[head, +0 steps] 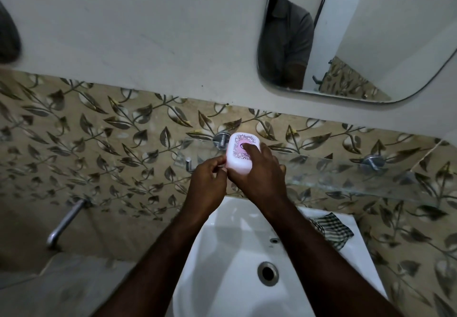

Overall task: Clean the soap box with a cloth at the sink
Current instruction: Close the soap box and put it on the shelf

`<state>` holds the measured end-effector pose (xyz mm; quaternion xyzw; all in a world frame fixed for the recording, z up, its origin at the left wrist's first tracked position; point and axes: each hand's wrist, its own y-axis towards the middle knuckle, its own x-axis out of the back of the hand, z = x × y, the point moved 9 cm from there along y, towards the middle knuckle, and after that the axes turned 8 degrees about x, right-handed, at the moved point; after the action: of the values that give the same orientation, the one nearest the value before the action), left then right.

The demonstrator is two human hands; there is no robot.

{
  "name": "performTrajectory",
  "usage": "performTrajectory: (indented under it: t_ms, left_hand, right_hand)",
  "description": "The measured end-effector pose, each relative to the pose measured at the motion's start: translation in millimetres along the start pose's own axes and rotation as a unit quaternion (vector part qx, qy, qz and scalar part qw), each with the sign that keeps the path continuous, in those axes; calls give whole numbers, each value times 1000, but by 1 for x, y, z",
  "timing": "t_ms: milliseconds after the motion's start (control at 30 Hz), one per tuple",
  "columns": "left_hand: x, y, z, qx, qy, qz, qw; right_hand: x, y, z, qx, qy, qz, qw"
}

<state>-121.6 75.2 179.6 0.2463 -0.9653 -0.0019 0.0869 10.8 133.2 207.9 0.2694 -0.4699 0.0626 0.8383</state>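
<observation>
You are at the very first step: both hands are on the soap box (240, 154), and the cleaning itself is not yet begun. The box, white with a pink patterned lid, is at the left end of the glass shelf (346, 172), above the white sink (222, 255); I cannot tell if it rests on the shelf or is already lifted from it. Your right hand (261, 177) is curled over the box from the right side, with one fingertip pressing on the middle of the lid. Your left hand (209, 177) pinches the near left edge of the box with its fingertips. It looks as if you are either taking the box down or starting to open the lid. The checkered cloth (333, 229) lies well apart, on the right rim of the sink, and no hand touches it. The next move, I think, calls for bringing the box down over the basin, keeping it in one hand, and freeing the other hand to take the cloth. Hold the box firmly, because smooth plastic can slip.
</observation>
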Motion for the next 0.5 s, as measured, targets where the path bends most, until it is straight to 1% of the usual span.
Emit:
performTrajectory:
  t_ms: [67, 100, 167, 200, 233, 267, 300, 333, 367, 400, 433, 500]
  left_hand:
    - [-1, 3, 3, 0, 2, -8, 1000]
    - [0, 4, 4, 2, 0, -25, 1000]
    - [9, -4, 3, 0, -30, -103, 994]
    - [15, -12, 1, -17, -61, -150, 987]
    - [20, -24, -4, -48, -89, -188, 977]
    - [16, -37, -7, -84, -102, -207, 969]
    - [5, -49, -9, -119, -90, -203, 968]
    - [-14, -62, -9, -150, -64, -169, 972]
    - [-36, -74, -7, -174, -30, -121, 977]
    - [-60, -84, -4, -190, 8, -66, 979]
    - [-89, -91, 3, -195, 44, -7, 980]
    - [-142, -97, 23, -180, 102, 82, 975]
  right_hand:
    - [-1, 0, -1, 6, -11, 7, 1000]
    - [0, 0, 0, 8, -21, 13, 1000]
    - [7, -5, 0, 17, -19, 3, 1000]
    - [18, -10, 0, 30, 16, -37, 999]
    - [35, -17, 1, 55, 68, -96, 992]
    - [52, -30, -2, 83, 122, -162, 976]
    - [66, -45, -9, 103, 159, -217, 958]
    - [73, -62, -22, 105, 178, -248, 947]
    - [73, -77, -37, 89, 197, -254, 943]
    - [66, -89, -54, 57, 214, -244, 944]
    - [55, -103, -82, 10, 224, -228, 948]
    - [31, -128, -144, -96, 220, -193, 951]
